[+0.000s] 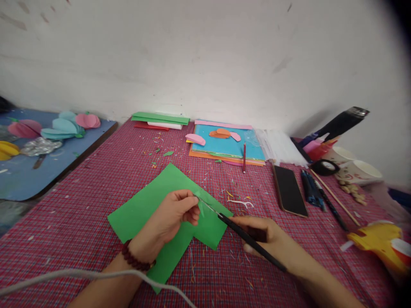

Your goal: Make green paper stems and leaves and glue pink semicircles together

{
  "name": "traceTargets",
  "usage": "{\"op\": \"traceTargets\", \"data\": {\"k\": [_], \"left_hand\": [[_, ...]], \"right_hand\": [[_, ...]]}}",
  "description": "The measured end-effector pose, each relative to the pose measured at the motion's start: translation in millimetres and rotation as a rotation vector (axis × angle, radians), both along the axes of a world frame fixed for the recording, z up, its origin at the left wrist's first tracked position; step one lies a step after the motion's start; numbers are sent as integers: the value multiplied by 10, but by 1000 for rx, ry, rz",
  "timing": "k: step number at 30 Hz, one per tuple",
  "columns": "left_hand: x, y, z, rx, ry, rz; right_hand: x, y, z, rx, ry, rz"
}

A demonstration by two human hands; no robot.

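While I watch from far off through the head camera, a red plaid cloth (80, 222), strewn with paper clippings (168, 153), runs back to a scuffed white wall (205, 55). On the left, a blue surface (19, 179) carries folded paper shapes (62, 128). The green sheet (150, 196) lies on the cloth beneath the left hand (180, 209), whose thumb and fingertips pinch what looks like a pale green scrap (201, 208) at the metal tip of a black-handled tool (253, 246). I see the right hand (268, 233) with its fingers closed around that handle. Printing on the front paper cup (362, 172) is too small for me to read. The left forearm (109, 286) hides part of the sheet, a pale cord (80, 272) leaves the frame at both ends, and the yellow glue gun (377, 237) is cut off at the right edge. Whether the tool is scissors, I cannot tell.
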State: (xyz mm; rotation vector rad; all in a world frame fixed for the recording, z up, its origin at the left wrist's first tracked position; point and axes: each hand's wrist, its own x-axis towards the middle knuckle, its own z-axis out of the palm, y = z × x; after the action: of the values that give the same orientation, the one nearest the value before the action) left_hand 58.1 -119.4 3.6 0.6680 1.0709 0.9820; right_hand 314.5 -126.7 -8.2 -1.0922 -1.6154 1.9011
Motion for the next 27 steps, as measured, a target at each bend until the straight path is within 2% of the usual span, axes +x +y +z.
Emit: {"op": "traceTargets", "data": {"k": [5, 7, 10, 13, 15, 17, 19, 21, 24, 25, 27], "left_hand": [[-24, 0, -3, 23, 18, -31], [-32, -3, 19, 57, 23, -49], [-35, -13, 62, 116, 16, -50], [-25, -23, 92, 148, 12, -42], [-13, -29, 93, 161, 10, -29], [1, -37, 82, 178, 9, -12], [20, -50, 67, 201, 10, 9], [46, -67, 61, 226, 6, 35], [99, -103, 79, 269, -21, 57], [118, -116, 88, 285, -29, 49], [153, -144, 104, 318, -37, 23]], "right_hand": [[-2, 21, 83, 22, -30, -13], [39, 69, 133, 86, -52, -75], [173, 187, 176, 269, -152, -241], [356, 314, 139, 562, -401, -322], [462, 371, 83, 770, -664, -299], [525, 394, 38, 902, -871, -239], [533, 379, 37, 956, -957, -171], [477, 328, 96, 996, -989, -177], [261, 200, 250, 984, -840, -322], [158, 152, 298, 917, -691, -349], [-73, 62, 360, 638, -315, -285]]}}
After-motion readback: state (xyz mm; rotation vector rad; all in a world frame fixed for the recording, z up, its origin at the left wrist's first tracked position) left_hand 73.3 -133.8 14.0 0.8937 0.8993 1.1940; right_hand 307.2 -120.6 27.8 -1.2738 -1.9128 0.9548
